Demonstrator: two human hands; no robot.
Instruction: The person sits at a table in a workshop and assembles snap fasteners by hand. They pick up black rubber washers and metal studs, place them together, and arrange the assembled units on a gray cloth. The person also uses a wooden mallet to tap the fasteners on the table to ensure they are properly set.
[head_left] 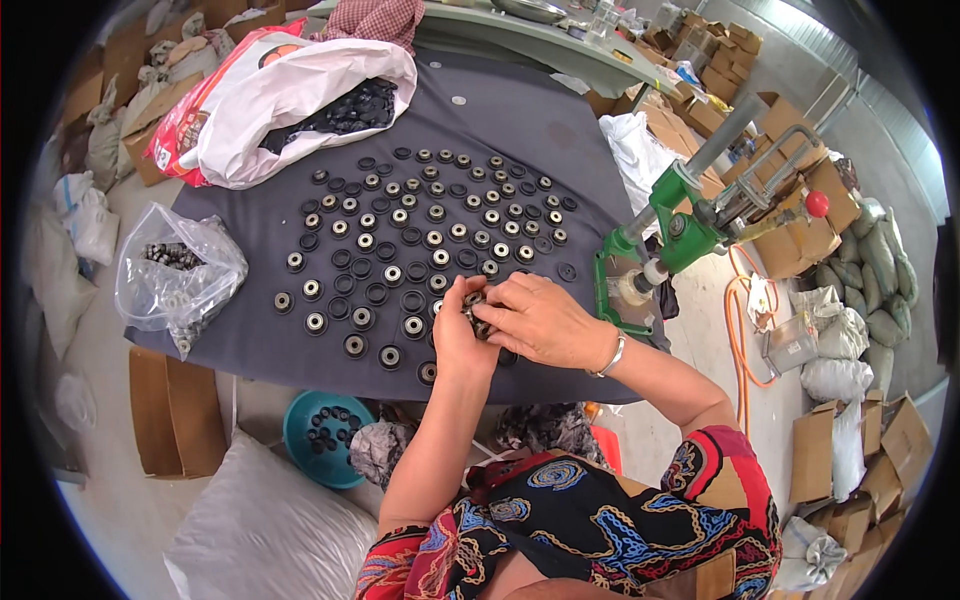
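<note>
My left hand (462,335) is cupped over the near part of the dark table cloth (250,355), closed around several small metal bearings (478,315). The fingers of my right hand (548,322) reach into that palm and touch the bearings; whether they pinch one is hidden. Around my hands, black plastic rings (413,300) lie in loose rows. Many of them have a shiny bearing (391,356) seated in the middle, while others show only the dark ring.
A clear bag of bearings (180,270) sits at the table's left edge. Behind it lies a white sack (235,135) of black parts. A green hand press (690,235) with a red knob stands at the right. A teal basin (300,440) is below the table.
</note>
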